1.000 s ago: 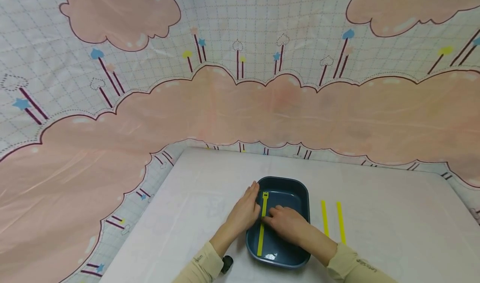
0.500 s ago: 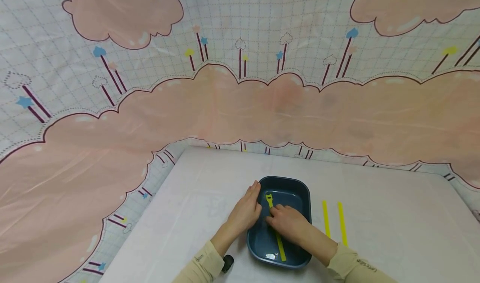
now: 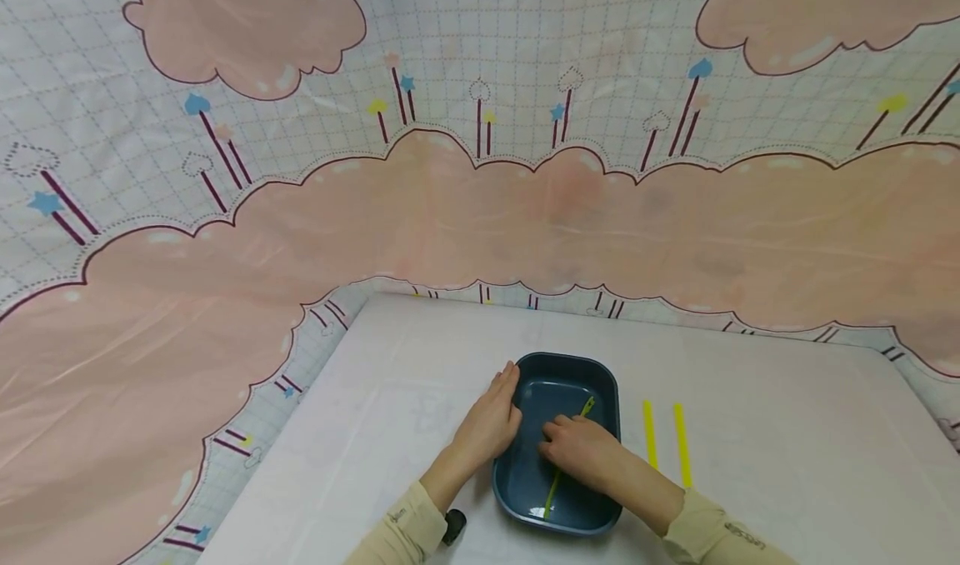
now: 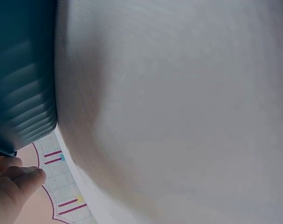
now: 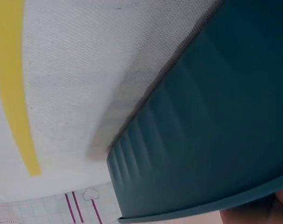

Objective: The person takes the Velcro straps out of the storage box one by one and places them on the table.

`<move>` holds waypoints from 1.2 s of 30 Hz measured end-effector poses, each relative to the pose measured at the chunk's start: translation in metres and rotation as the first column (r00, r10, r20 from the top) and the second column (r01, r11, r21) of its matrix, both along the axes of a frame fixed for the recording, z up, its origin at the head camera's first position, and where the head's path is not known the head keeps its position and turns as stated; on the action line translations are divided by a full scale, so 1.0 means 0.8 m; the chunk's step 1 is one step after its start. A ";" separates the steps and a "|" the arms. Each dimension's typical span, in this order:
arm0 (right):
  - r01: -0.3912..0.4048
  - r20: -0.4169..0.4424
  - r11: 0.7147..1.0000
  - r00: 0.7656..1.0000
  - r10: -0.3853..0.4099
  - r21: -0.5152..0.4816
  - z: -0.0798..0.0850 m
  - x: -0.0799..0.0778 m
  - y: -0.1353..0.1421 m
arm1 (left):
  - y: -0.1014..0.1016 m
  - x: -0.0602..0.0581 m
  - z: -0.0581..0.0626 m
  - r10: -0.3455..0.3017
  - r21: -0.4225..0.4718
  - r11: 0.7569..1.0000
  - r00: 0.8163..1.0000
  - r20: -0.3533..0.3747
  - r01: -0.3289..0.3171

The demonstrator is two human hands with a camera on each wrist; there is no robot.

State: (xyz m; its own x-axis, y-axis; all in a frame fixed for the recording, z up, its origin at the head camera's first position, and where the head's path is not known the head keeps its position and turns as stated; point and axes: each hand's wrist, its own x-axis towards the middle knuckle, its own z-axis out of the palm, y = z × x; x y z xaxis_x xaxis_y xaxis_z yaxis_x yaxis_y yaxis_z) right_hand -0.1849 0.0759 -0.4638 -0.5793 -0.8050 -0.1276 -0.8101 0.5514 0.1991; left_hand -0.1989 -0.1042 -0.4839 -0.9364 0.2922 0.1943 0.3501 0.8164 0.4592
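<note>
A dark blue rectangular tray [image 3: 558, 394] with rounded corners sits on the white table. My left hand [image 3: 487, 419] lies along its left rim, fingers extended; the left wrist view catches the fingertips [image 4: 31, 179] by the tray's corner. Inside the tray, my right hand [image 3: 581, 448] pinches a yellow cable-tie strap [image 3: 553, 492] near its middle. The strap stands nearly edge-on, its slotted head [image 3: 588, 406] pointing to the far right and its tail toward the near side. In the right wrist view the tray's outer wall [image 5: 188, 140] hides most of that hand.
Two yellow strips [image 3: 649, 436] lie side by side on the table [image 3: 787, 432], right of the tray. A small black object [image 3: 453, 527] shows beside the left sleeve. A patterned cloth [image 3: 480, 215] hangs behind the table's far edge.
The strap, first lying flat along the tray's left side, has swung round to slant the other way and turned edge-on in my right hand. My left hand has stayed at the rim.
</note>
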 end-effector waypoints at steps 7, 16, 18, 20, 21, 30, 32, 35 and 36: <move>-0.027 -0.054 0.999 0.998 0.025 -0.037 0.014 0.000 0.006 | -0.001 0.000 -0.001 0.008 -0.001 1.000 1.000 0.002 -0.008; -0.036 -0.226 0.990 0.974 0.005 -0.136 0.050 0.004 0.029 | -0.001 0.001 -0.003 0.015 0.000 1.000 1.000 -0.008 -0.015; -0.042 -0.253 0.986 0.968 0.000 -0.161 0.057 0.004 0.034 | -0.001 0.001 -0.003 0.015 0.003 1.000 1.000 -0.016 -0.015; -0.040 -0.264 0.980 0.964 -0.013 -0.194 0.062 0.004 0.039 | -0.001 0.001 -0.004 0.011 0.008 1.000 1.000 -0.017 -0.011; -0.033 -0.263 0.976 0.965 -0.024 -0.213 0.065 0.004 0.041 | 0.000 0.001 -0.004 0.009 0.008 1.000 1.000 -0.020 -0.009; 0.177 -0.118 0.885 0.961 -0.250 -0.431 0.080 0.004 0.067 | 0.001 0.000 -0.004 0.008 0.009 1.000 1.000 -0.014 -0.008; 0.265 -0.049 0.855 0.947 -0.319 -0.447 0.084 0.004 0.076 | 0.001 0.000 -0.004 0.008 0.010 1.000 1.000 -0.015 -0.008; 0.403 0.082 0.799 0.907 -0.412 -0.446 0.089 0.005 0.092 | 0.002 0.001 -0.002 0.004 0.017 1.000 1.000 -0.028 -0.004; 0.451 0.129 0.777 0.887 -0.442 -0.440 0.090 0.005 0.098 | 0.002 0.002 -0.002 0.003 0.019 1.000 1.000 -0.030 -0.003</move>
